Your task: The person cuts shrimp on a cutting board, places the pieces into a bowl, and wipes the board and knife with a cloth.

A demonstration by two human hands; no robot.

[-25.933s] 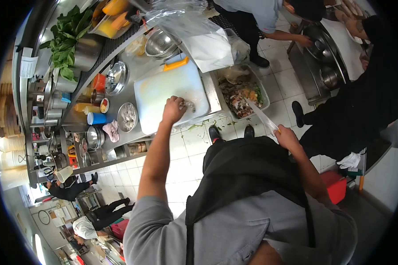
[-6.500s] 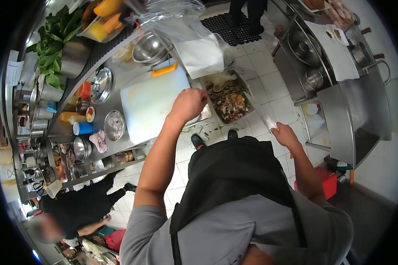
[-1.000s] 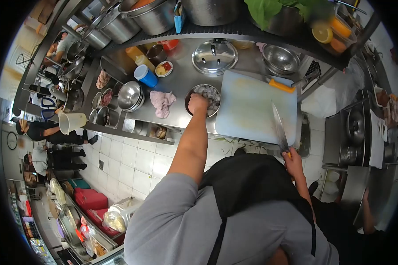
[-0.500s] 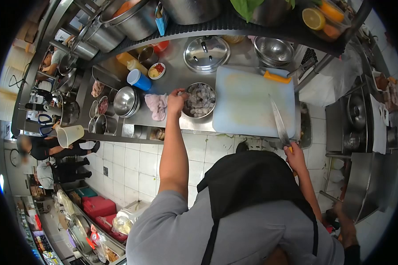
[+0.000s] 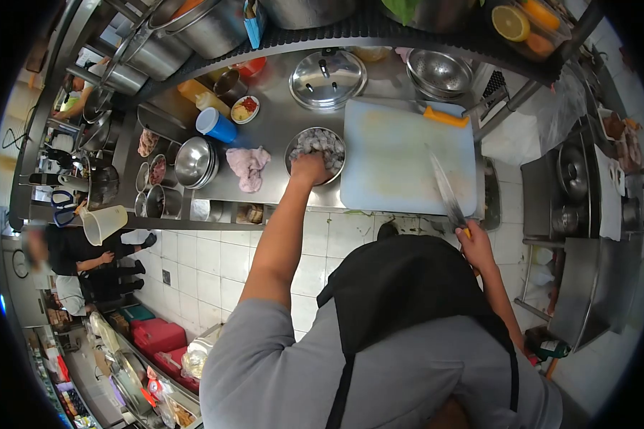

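Observation:
My left hand [image 5: 310, 169] reaches into a steel bowl [image 5: 290, 149] of grey, shrimp-like pieces [image 5: 320, 143]; its fingers are hidden among them. My right hand [image 5: 476, 244] is closed round the yellow handle of a long knife [image 5: 446, 187]. The blade lies over the right part of a white cutting board [image 5: 390, 157], pointing away from me. The bowl stands just left of the board. A pink cloth [image 5: 248, 168] lies left of the bowl.
Behind stand a steel lid [image 5: 327, 80], colander [image 5: 438, 71] and yellow-handled tool [image 5: 446, 116]. A blue cup [image 5: 216, 126], small dish [image 5: 245, 109] and stacked bowls [image 5: 196, 162] are left. A loaded shelf [image 5: 379, 44] hangs above. Two people [image 5: 71, 250] stand far left, another person's arm [image 5: 75, 106] beyond.
My left hand has moved from the bowl's left rim into the bowl, among the pieces. My right hand still holds the knife. The view has shifted slightly.

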